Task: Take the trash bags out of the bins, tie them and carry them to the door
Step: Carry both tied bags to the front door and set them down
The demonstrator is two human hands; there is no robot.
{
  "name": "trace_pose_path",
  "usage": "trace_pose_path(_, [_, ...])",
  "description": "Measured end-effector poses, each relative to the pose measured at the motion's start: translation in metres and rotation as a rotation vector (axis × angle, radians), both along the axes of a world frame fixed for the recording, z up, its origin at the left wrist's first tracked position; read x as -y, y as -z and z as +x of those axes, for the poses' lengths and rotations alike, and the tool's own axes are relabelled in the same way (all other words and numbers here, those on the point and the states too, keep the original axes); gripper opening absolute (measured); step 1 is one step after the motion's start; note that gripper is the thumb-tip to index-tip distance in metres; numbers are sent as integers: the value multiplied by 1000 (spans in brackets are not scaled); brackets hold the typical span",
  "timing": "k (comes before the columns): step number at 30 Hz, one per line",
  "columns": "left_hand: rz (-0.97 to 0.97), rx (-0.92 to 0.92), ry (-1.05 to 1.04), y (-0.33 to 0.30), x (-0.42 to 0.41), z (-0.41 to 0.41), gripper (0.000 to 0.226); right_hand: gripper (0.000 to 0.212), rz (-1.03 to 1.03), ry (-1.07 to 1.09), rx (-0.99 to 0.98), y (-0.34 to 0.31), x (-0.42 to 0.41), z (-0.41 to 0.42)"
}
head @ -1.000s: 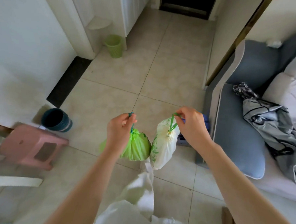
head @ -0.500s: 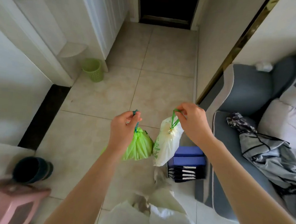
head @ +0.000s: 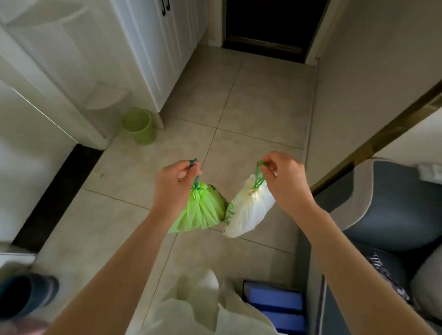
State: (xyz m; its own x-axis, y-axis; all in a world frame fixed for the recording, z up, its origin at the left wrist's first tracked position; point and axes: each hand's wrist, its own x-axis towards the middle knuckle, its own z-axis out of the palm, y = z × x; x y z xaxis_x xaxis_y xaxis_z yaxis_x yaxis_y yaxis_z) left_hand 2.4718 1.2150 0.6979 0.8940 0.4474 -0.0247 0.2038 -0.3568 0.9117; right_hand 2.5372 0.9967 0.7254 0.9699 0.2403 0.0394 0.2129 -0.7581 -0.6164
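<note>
while the person stands on the pale tiled floor [head: 257, 112], a dark blue bin [head: 23, 295] sits blurred at the far lower left, close to the wall. further up the left side, white cabinet doors [head: 155, 34] with dark handles run toward the end of the hallway, and a light green mesh bin [head: 137, 126] stands on the tiles at the cabinet's corner, with no bag visible in it. the left hand [head: 175, 182] is closed, fingertips pinched on the drawstring of a green trash bag [head: 202, 207] that hangs gathered and tied below it, clear of the floor. just beside it, touching or nearly so, a white trash bag [head: 248, 210] hangs from green drawstrings pinched in the closed fingers of the right hand [head: 283, 181]. green print runs along the white bag's left edge, too small to read. straight ahead, past both bags and well apart from them, a dark doorway [head: 270, 17] closes the hallway. low in the middle, blue boxes [head: 276, 308] are stacked on the floor against a grey sofa [head: 398, 212], which fills the right side with pale cushions. a gold-coloured strip [head: 382, 135] runs diagonally along the wall above it.
</note>
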Motion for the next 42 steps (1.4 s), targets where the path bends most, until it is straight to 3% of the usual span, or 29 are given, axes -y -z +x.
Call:
trace_pose_path(21, [62, -70, 103, 6, -34, 430, 18, 7, -37, 168, 16, 9, -29, 418])
trace_pose_path(33, [40, -63, -84, 8, -31, 677, 14, 4, 36, 6, 48, 19, -34, 678])
trace_pose_path(42, [48, -80, -68, 7, -50, 866, 16, 5, 29, -21, 86, 11, -49, 871])
